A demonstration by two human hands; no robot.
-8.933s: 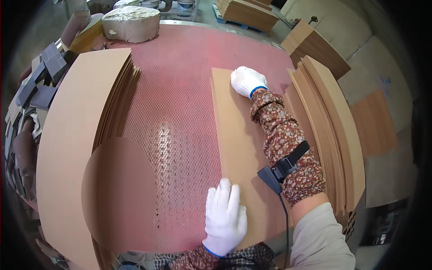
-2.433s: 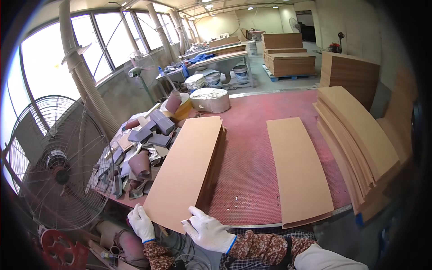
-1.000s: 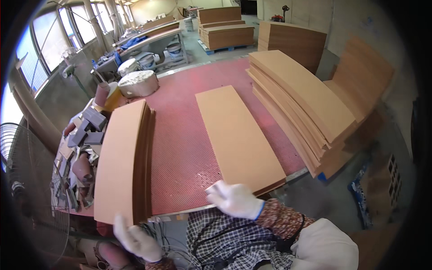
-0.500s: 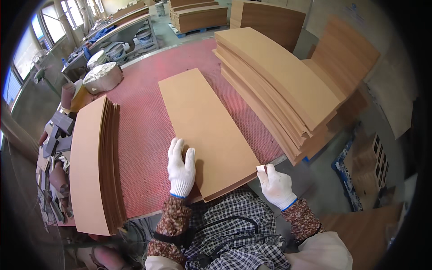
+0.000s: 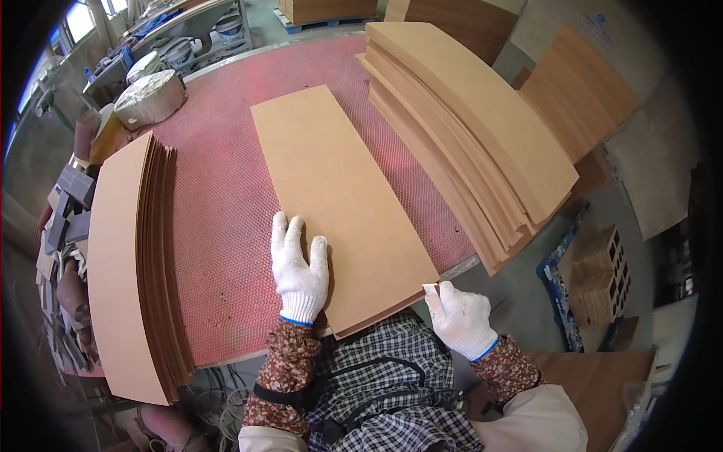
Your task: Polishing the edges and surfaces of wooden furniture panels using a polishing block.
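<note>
A flat brown board [image 5: 339, 196] lies alone in the middle of the red table [image 5: 218, 218]. The left hand [image 5: 300, 271], in a white glove, lies flat on the near left part of the board with its fingers [image 5: 290, 233] spread out straight, holding nothing. The right hand [image 5: 461, 316], also gloved, is at the near right corner of the board. Its fingers are curled around a small light block [image 5: 431, 291]. A stack of boards [image 5: 132, 264] stands on the left, and a bigger pile of boards [image 5: 467, 120] sits on the right.

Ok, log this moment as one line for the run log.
left hand: flat on brown board | right hand: at board's near corner, pinching small pale piece | board: flat on red perforated table
</note>
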